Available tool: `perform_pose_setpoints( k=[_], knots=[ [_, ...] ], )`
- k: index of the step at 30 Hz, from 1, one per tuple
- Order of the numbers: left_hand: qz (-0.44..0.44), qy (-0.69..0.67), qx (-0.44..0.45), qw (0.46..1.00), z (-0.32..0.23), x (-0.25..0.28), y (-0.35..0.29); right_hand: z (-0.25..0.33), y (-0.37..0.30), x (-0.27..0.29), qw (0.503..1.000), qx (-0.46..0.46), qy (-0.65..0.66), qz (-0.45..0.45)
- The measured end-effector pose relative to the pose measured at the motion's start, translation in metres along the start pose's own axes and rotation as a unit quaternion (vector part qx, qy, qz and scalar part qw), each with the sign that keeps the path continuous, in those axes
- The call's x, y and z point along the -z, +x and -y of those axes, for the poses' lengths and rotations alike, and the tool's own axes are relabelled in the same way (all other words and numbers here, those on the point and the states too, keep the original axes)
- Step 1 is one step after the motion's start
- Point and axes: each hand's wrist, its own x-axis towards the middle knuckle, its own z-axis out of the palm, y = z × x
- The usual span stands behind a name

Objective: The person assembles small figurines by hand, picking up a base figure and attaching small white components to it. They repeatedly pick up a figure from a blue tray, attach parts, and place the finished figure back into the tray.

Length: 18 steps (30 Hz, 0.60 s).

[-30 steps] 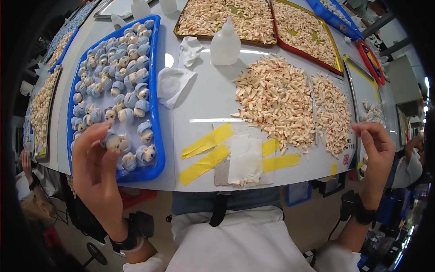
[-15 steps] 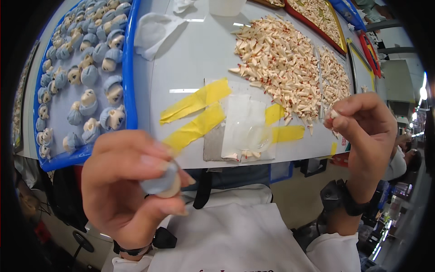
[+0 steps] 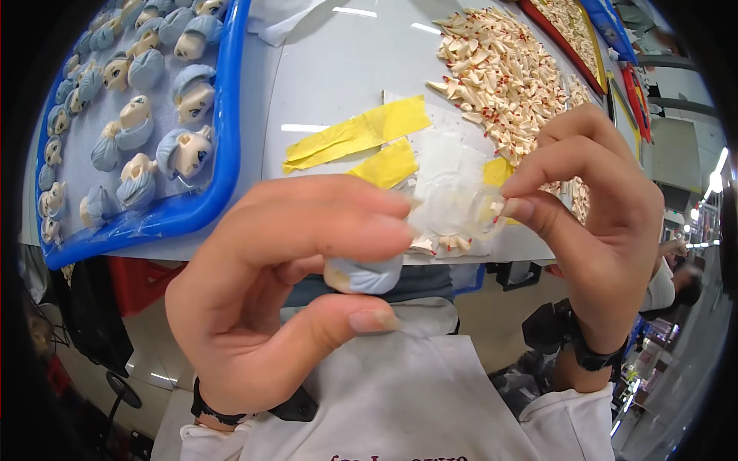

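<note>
My left hand [image 3: 261, 284] holds a small doll head [image 3: 367, 276] with light blue hair between thumb and fingers. Its face is turned out of sight. My right hand [image 3: 596, 200] pinches a tiny cream piece [image 3: 497, 207], partly hidden by the fingertips. Those fingertips are at the edge of a clear round shallow dish [image 3: 475, 218], which rests on a white sheet [image 3: 450, 157] held down by yellow tape [image 3: 357, 132]. A few cream pieces with red tips [image 3: 455, 243] lie at the sheet's near edge.
At the left stands a blue-rimmed tray [image 3: 228, 107] with many blue-haired doll heads. A large heap of cream, red-tipped pieces [image 3: 500, 73] covers the far right of the table, beside a red tray [image 3: 565, 38]. A crumpled white sheet [image 3: 280, 21] lies farther back.
My right hand has moved left and inward to the clear dish. The left hand has come right with the doll head, which has turned. The whole view has shifted nearer to the table.
</note>
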Motion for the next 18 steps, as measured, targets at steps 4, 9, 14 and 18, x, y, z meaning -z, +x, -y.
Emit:
perform_pose_setpoints(
  k=[4,9,14,18],
  knots=[
    [-0.005,-0.022,0.046,0.999,-0.005,0.001,0.001,0.024,0.003,-0.005,0.984,0.016,-0.178,-0.017],
    [0.059,0.006,0.003,0.998,-0.001,0.010,0.003,0.027,0.006,-0.005,0.956,0.124,-0.267,-0.013],
    [0.043,-0.016,0.005,0.999,0.002,0.006,0.005,0.032,0.008,-0.010,0.950,0.152,-0.271,-0.014],
    [0.018,-0.047,0.037,0.998,-0.001,-0.004,0.003,0.028,0.007,-0.011,0.936,0.171,-0.300,-0.060]
  ],
)
